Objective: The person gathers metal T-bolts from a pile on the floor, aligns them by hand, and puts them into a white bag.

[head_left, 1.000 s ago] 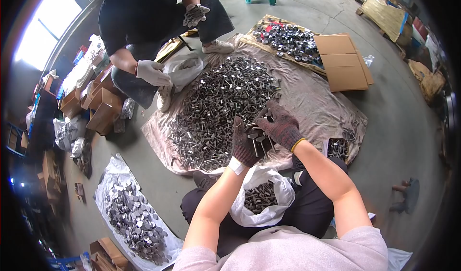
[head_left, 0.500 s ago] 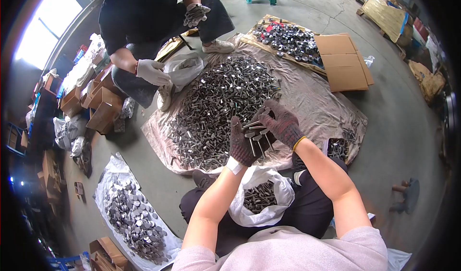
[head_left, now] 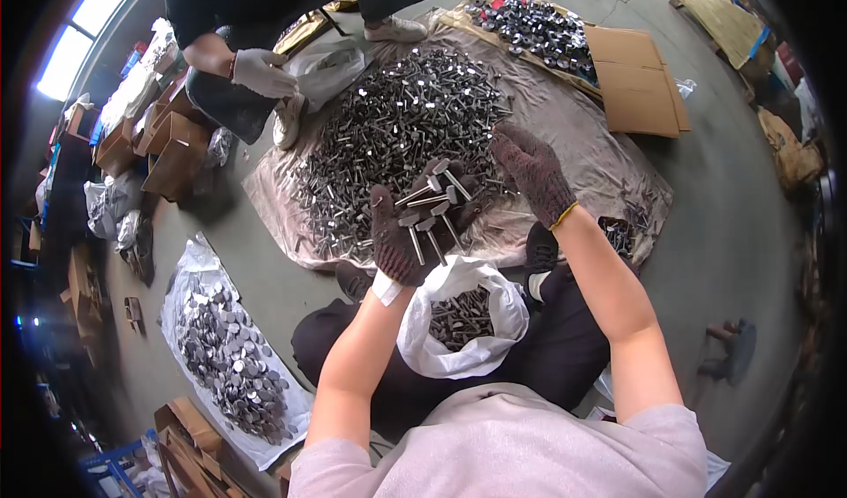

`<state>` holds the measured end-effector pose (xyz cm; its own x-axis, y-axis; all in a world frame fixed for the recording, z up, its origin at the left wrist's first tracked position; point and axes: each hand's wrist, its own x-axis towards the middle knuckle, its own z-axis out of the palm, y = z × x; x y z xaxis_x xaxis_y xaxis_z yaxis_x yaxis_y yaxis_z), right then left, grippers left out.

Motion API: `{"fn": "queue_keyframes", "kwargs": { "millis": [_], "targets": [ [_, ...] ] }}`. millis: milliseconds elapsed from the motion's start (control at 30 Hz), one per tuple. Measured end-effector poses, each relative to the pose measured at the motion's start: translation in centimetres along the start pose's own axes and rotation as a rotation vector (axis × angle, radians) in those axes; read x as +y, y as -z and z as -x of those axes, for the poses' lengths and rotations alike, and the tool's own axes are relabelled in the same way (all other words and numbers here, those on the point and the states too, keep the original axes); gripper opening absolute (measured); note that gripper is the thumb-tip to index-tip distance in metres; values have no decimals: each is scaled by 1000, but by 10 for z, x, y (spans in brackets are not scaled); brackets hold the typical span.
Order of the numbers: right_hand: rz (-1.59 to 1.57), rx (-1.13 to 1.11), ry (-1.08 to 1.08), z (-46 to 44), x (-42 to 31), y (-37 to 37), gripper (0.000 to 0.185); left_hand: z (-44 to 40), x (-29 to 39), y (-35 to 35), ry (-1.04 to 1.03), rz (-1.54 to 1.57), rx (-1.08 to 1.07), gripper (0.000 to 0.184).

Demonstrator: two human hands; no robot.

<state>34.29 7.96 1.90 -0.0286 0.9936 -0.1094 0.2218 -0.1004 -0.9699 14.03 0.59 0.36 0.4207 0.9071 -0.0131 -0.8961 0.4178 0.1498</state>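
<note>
Metal bolts [head_left: 425, 224], about 6 of them, lie loose across the left grip [head_left: 397, 244], a hand in a dark knitted glove turned palm up, thumb raised and fingers spread beneath them. The right grip [head_left: 536, 173], gloved alike with a yellow cuff edge, is held apart from it, fingers close together; whether they pinch anything, I cannot tell. A white strip [head_left: 386, 288] wraps the left wrist; any marking on it is too small to read. Beyond the 2 hands, a large bolt pile [head_left: 397, 119] covers much of a pinkish cloth [head_left: 591, 172] laid on the floor. A white bag [head_left: 416, 339], mouth open at the person's lap, contains more bolts. Opposite, a co-worker's white-gloved hand [head_left: 262, 73] is beside a pale plastic bag [head_left: 328, 66]. Folded cardboard [head_left: 637, 83], its brown face plain, lies next to shiny metal pieces [head_left: 538, 30]. Flat discs [head_left: 231, 357] cover a white sheet at left. Any print on the cartons [head_left: 176, 154] is too blurred to read.
</note>
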Motion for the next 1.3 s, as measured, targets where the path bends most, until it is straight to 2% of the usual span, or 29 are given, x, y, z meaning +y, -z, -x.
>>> {"fn": "queue_keyframes", "kwargs": {
  "millis": [67, 167, 200, 300, 467, 533, 633, 833, 933, 1000, 1167, 1300],
  "targets": [
    [-24, -41, -65, 8, 2, -4, 42, 16, -6, 7, -97, 48, 65, 91],
    [12, -106, 16, 13, 11, -9, 44, 37, -20, 9, -190, 49, 125, 90],
    [67, -169, 18, 17, 11, -10, 46, 44, -24, 15, -195, 166, 91, 87],
    [140, -275, -41, 28, 15, -16, 46, 64, -35, 28, -244, 232, 112, 84],
    [285, -429, -89, 43, 26, -27, 44, 85, -46, 36, -202, 323, 203, 84],
    [202, -499, -148, 50, 22, -30, 42, 87, -51, 39, -194, 363, 181, 85],
    [68, -538, -190, 53, 25, -33, 38, 88, -53, 42, -154, 451, 142, 86],
    [-12, -580, -282, 52, 28, -35, 37, 84, -54, 43, -154, 497, 215, 87],
    [98, -570, -247, 50, 34, -35, 36, 82, -55, 47, -163, 532, 214, 86],
    [81, -567, -252, 50, 36, -34, 36, 80, -55, 49, -173, 523, 285, 84],
    [76, -525, -239, 52, 34, -34, 37, 79, -58, 56, -171, 479, 292, 84],
    [192, -545, -146, 48, 39, -33, 35, 79, -61, 64, -160, 477, 266, 84]
  ]
}}
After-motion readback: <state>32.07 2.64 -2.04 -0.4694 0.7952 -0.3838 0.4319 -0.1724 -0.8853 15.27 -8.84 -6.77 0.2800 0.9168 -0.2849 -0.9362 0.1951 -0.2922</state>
